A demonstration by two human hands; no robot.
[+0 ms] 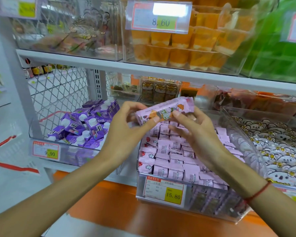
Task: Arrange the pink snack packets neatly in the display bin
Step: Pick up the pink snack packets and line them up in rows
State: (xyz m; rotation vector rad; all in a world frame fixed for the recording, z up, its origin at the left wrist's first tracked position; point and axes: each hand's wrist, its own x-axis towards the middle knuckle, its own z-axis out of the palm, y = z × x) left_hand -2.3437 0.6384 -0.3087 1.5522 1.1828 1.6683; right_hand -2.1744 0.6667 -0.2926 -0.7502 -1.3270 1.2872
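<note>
A clear display bin on the orange shelf holds several pink snack packets standing in rows, with a 15.80 price tag on its front. Above the bin, both hands hold one stack of pink packets horizontally. My left hand grips its left end with thumb below. My right hand pinches its right part from the front. The packets at the bin's right side lie looser and more tilted than those at the left.
A bin of purple cartons with a 9.90 tag sits to the left. A bin of white bear-print packets sits to the right. The upper shelf carries orange jelly cups and a green bin.
</note>
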